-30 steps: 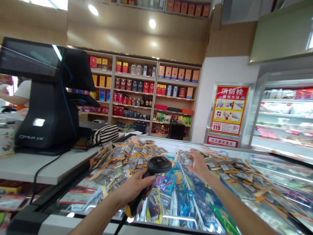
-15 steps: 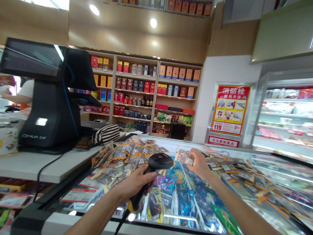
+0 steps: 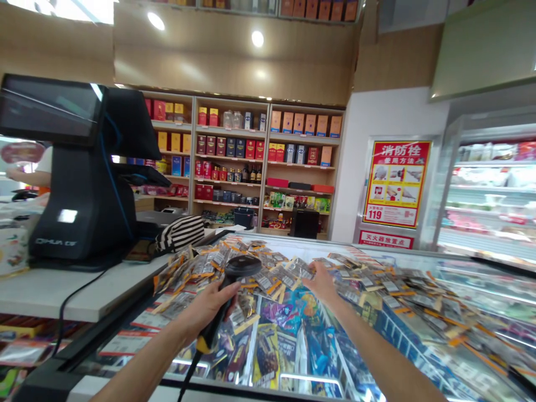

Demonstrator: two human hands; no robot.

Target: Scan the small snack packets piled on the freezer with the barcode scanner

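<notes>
In my left hand (image 3: 220, 301) is a black handheld barcode scanner (image 3: 243, 267) with yellow trim, my fingers wrapped round its handle. Its head is tilted over a spread of small clear packets with orange edges (image 3: 205, 265). My right hand (image 3: 322, 282) reaches forward, its fingers closed at the right edge of a small packet (image 3: 301, 268) in the middle of the glass counter top. The fingertips are partly hidden. Further loose packets (image 3: 419, 301) lie to the right of my right arm.
Under the glass counter (image 3: 312, 385) are colourful bagged goods in compartments. A black checkout terminal (image 3: 84, 184) and a striped pouch (image 3: 180, 231) stand at the left. Shelves of boxes (image 3: 230, 148) line the back. At the far left, a person's arm (image 3: 31, 176) is partly visible.
My left hand and the scanner have moved left. My right hand has moved slightly left; the packet it held up is no longer raised there, and the fingers are at a packet among the others.
</notes>
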